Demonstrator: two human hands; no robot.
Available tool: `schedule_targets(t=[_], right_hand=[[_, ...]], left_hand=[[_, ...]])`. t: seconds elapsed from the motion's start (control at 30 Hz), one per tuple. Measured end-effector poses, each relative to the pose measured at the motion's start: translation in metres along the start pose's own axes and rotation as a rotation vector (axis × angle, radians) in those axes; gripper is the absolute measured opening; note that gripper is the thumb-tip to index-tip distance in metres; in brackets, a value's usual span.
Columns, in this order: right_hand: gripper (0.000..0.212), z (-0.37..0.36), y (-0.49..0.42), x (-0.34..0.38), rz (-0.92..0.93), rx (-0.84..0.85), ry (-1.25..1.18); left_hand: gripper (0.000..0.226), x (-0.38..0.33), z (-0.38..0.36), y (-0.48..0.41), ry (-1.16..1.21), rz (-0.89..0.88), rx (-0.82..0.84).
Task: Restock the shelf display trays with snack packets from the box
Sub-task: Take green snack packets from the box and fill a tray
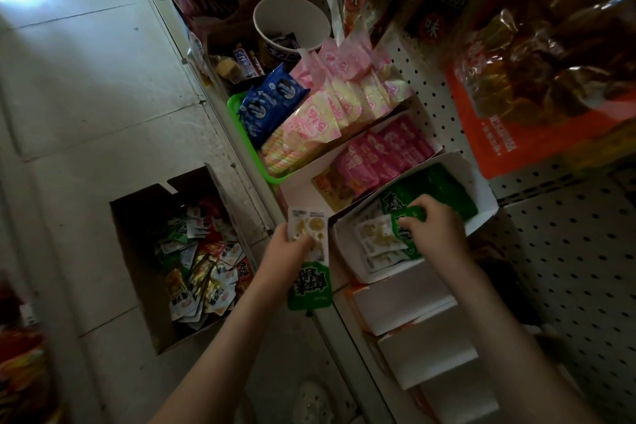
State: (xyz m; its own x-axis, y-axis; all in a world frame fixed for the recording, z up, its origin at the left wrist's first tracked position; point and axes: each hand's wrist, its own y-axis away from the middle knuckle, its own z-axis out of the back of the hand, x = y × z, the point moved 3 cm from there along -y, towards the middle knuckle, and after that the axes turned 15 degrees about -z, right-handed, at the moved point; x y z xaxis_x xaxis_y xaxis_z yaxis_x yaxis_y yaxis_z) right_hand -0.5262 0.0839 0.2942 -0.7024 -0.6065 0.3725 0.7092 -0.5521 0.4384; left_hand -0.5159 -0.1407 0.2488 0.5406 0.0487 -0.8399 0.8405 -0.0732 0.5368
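Mid-restock: right hand (pixel 434 230) pinches a green packet (pixel 403 235) down into the white tray (pixel 459 162) at centre right. That tray already has a green row at the back and white-faced packets at the front, with room left. Left hand (pixel 288 248) grips a small stack of packets (pixel 310 280) just left of that tray. The cardboard box (pixel 136 251) at lower left holds plenty more, and the white trays (pixel 406 301) toward the bottom show no packets from here, so I'd say lots left.
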Motion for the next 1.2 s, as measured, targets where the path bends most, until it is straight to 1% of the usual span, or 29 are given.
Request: schedule_targets(t=[0.07, 0.13, 0.27, 0.37, 0.43, 0.47, 0.57, 0.63, 0.7, 0.77, 0.83, 0.9, 0.93, 0.97, 1.03, 1.07, 1.13, 1.17, 1.2], right_hand=[[0.009, -0.015, -0.003, 0.012, 0.055, 0.001, 0.083], [0.005, -0.026, -0.009, 0.023, 0.087, -0.038, 0.157], [0.023, -0.037, -0.024, 0.028, 0.145, -0.114, 0.319], [0.036, -0.043, -0.027, 0.024, 0.144, -0.077, 0.309], [0.047, -0.045, -0.026, 0.020, 0.122, -0.063, 0.286], [0.048, -0.046, -0.025, 0.017, 0.119, -0.078, 0.295], [0.045, -0.048, -0.025, 0.012, 0.131, -0.213, 0.389], [0.049, -0.049, -0.024, 0.013, 0.154, -0.318, 0.470], [0.058, -0.049, -0.022, 0.014, 0.160, -0.353, 0.543], [0.066, -0.049, -0.019, 0.014, 0.166, -0.341, 0.604], [0.067, -0.045, -0.015, 0.014, 0.191, -0.355, 0.556], [0.057, -0.040, -0.008, 0.016, 0.255, -0.367, 0.321], [0.049, -0.036, -0.003, 0.018, 0.249, -0.298, 0.148], [0.041, -0.033, 0.003, 0.019, 0.192, -0.177, -0.029], [0.033, -0.031, 0.018, 0.018, -0.009, 0.111, -0.285], [0.032, -0.033, 0.026, 0.016, -0.094, 0.239, -0.350], [0.031, -0.045, 0.043, 0.016, -0.177, 0.495, -0.430], [0.029, -0.052, 0.053, 0.015, -0.191, 0.595, -0.528], [0.027, -0.060, 0.060, 0.013, -0.213, 0.644, -0.689]], left_hand=[[0.019, 0.000, 0.002, 0.000, 0.043, 0.022, -0.012], [0.022, -0.002, 0.003, 0.000, 0.058, 0.003, 0.014], [0.023, -0.005, 0.006, 0.000, 0.091, -0.041, 0.078], [0.025, -0.005, 0.007, -0.001, 0.126, -0.026, 0.124], [0.023, -0.003, 0.004, 0.000, 0.064, -0.021, 0.177], [0.021, -0.003, 0.002, 0.002, 0.036, -0.021, 0.194], [0.016, 0.002, -0.003, -0.001, -0.053, -0.051, 0.240], [0.021, 0.003, -0.004, -0.005, -0.111, -0.052, 0.245], [0.028, 0.003, -0.005, -0.008, -0.114, -0.022, 0.256], [0.028, 0.002, -0.007, -0.008, -0.112, -0.029, 0.295], [0.024, -0.001, -0.010, -0.008, -0.110, -0.053, 0.314], [0.020, -0.004, -0.011, -0.008, -0.059, -0.078, 0.291], [0.019, -0.006, -0.011, -0.007, -0.003, -0.081, 0.263], [0.018, -0.007, -0.012, -0.007, 0.075, -0.076, 0.227], [0.014, -0.006, -0.015, -0.006, 0.251, -0.067, 0.150], [0.012, -0.006, -0.018, -0.005, 0.318, -0.075, 0.121], [0.008, -0.006, -0.026, -0.001, 0.346, -0.106, 0.102], [0.010, -0.006, -0.033, 0.002, 0.314, -0.120, 0.108], [0.014, -0.007, -0.039, 0.005, 0.267, -0.130, 0.120]])
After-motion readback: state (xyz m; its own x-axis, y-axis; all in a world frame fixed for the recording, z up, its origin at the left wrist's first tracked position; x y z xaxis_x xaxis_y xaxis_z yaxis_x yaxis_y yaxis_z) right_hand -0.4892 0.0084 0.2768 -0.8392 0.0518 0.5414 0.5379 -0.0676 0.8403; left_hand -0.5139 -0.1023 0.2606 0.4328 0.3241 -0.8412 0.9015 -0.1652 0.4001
